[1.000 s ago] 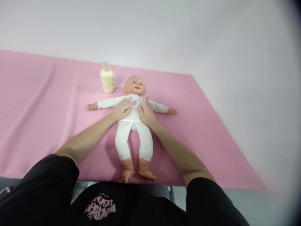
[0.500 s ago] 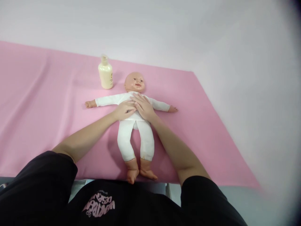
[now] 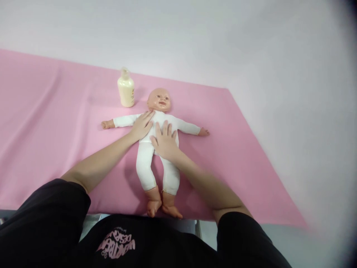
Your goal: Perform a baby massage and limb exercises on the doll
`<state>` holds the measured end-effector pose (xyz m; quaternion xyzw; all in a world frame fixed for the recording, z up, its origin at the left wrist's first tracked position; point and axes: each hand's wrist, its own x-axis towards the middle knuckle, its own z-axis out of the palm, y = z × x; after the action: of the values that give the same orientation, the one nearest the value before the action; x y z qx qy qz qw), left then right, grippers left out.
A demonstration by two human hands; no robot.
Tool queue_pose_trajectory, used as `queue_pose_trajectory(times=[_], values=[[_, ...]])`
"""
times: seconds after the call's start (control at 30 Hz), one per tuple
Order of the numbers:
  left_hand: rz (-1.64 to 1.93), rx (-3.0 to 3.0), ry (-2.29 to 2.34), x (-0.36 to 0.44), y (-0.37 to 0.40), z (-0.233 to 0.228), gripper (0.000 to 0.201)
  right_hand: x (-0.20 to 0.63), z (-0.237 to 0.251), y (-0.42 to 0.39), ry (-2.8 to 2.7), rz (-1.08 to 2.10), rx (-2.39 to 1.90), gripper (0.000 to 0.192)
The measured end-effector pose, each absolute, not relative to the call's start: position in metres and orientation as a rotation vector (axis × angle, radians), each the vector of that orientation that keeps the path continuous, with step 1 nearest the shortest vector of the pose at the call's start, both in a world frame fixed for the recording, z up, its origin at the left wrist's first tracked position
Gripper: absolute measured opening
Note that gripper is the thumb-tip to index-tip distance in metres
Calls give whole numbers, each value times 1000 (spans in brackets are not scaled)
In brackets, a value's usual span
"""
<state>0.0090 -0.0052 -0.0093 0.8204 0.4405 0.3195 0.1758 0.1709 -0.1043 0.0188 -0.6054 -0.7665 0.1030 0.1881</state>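
The doll lay face-up under both flat, spread hands: left hand on its chest, right hand on its belly. Neither grasped anything. The bottle label was unreadable.

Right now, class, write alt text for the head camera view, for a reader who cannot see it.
Two bare hands lie flat on a baby doll in white clothes: the left hand on its chest, the right hand on its belly. The doll lies face-up on a pink cloth, beside a cream lotion bottle.
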Motion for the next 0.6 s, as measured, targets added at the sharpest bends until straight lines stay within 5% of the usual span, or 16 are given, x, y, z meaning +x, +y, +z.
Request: queue_pose_trajectory(times=[0.17, 0.6], values=[[892, 2314, 1361, 10, -4, -11, 57, 173, 37, -96, -2399, 401, -1503, 68], [846, 2343, 1685, 6, -8, 6, 52, 223, 16, -47, -1940, 437, -1742, 76]])
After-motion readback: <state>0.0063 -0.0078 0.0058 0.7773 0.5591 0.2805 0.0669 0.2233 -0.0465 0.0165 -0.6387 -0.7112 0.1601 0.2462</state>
